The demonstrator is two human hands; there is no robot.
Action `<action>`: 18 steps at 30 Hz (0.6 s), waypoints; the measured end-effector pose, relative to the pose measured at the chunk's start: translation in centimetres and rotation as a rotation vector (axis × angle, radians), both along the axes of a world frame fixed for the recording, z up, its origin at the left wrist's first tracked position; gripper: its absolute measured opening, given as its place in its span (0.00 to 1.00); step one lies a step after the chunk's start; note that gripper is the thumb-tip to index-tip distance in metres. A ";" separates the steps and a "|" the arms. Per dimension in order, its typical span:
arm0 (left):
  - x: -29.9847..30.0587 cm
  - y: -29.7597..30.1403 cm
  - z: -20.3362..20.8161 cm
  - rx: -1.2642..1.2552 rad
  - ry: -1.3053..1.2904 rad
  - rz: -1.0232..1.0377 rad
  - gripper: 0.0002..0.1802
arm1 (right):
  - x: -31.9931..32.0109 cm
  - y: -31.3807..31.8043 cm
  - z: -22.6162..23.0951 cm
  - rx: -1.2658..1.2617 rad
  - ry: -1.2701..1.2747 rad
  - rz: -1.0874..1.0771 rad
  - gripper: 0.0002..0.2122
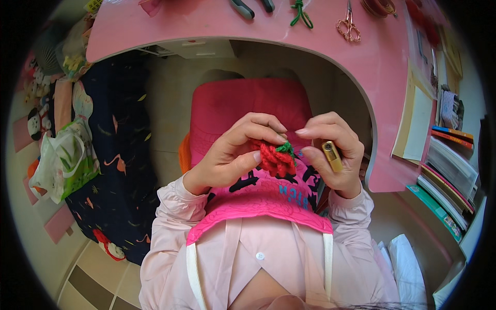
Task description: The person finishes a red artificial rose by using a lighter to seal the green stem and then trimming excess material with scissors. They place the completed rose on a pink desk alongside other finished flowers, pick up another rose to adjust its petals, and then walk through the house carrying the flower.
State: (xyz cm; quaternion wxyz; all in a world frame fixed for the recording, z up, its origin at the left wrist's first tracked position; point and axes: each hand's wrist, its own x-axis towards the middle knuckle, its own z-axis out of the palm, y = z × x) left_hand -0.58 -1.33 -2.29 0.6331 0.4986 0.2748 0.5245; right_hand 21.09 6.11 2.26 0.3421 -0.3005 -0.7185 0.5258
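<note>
My left hand (233, 153) grips a small red crocheted piece (274, 157) with a green yarn top, thumb and fingers curled around its left side. My right hand (330, 150) pinches the green top with thumb and forefinger, and a gold metal cylinder, like a lighter (332, 155), is tucked against its palm under the other fingers. Both hands sit close together above my lap, over a bright pink apron (248, 108).
A pink curved desk (361, 57) arcs above, carrying gold scissors (349, 25), green yarn (300, 14) and dark tool handles (242, 9). Books (447, 175) fill shelves at right. A dark patterned cloth (119, 155) and a plastic bag (64, 163) lie at left.
</note>
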 end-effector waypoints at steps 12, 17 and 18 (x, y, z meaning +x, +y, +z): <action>1.5 -0.1 1.0 0.020 0.219 0.172 0.33 | -2.0 -0.3 1.4 0.262 -0.120 0.138 0.15; 1.6 0.0 1.0 -0.027 0.164 0.239 0.22 | -1.9 -0.6 0.1 0.120 -0.024 0.058 0.10; 1.5 -0.1 1.1 -0.041 0.164 0.239 0.21 | -1.8 -0.7 -0.2 0.051 -0.003 0.041 0.10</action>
